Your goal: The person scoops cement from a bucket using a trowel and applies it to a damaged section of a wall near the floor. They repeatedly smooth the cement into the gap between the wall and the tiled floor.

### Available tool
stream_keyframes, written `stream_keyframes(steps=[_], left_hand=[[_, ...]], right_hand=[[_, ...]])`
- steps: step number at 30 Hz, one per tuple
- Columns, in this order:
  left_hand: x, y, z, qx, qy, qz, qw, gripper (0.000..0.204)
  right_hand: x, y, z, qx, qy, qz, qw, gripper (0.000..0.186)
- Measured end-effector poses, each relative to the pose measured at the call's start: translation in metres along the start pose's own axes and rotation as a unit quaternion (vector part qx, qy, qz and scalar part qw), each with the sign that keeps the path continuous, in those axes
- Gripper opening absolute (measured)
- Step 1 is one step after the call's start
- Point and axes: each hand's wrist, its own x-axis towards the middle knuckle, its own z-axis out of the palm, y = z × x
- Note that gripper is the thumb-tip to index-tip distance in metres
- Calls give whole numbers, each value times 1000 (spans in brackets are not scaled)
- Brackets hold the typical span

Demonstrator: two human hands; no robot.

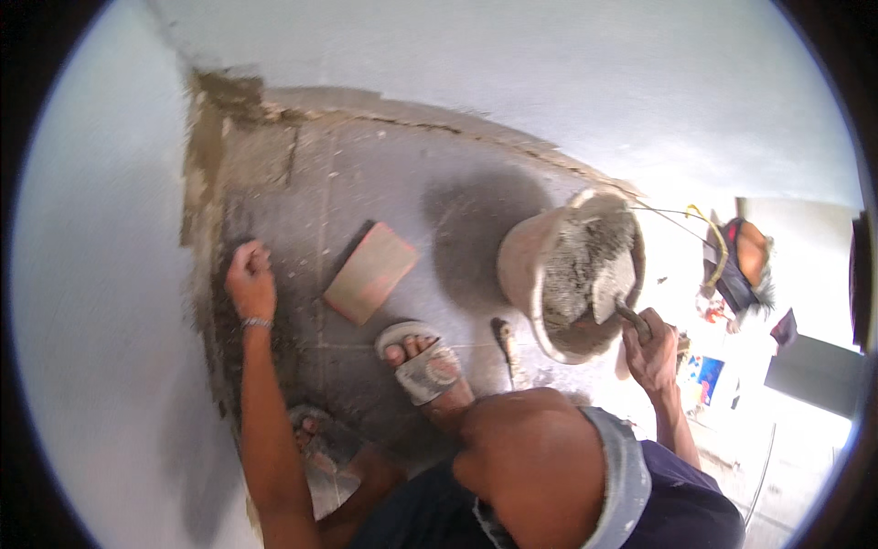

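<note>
Beside the left wall (pixel 101 274), the left hand's (pixel 251 282) grip was curled; whether it pinched anything, one could not tell. A rectangular board (pixel 370 273) lay on the tiled floor (pixel 384 169). Farther right, a bucket (pixel 525 261) held grey mortar (pixel 578 274) and a trowel's (pixel 614 282) blade, its handle clasped in the right hand's (pixel 650 351) grip.

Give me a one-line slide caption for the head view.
Right hand grips a trowel in a bucket of grey mix, left hand near the wall.
</note>
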Motion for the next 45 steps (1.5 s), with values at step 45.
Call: stream_keyframes(steps=[45], left_hand=[[-35, 28, -80, 130, -176, -56, 974, 21]], right_hand=[[114, -354, 249, 820, -302, 167, 456, 39]])
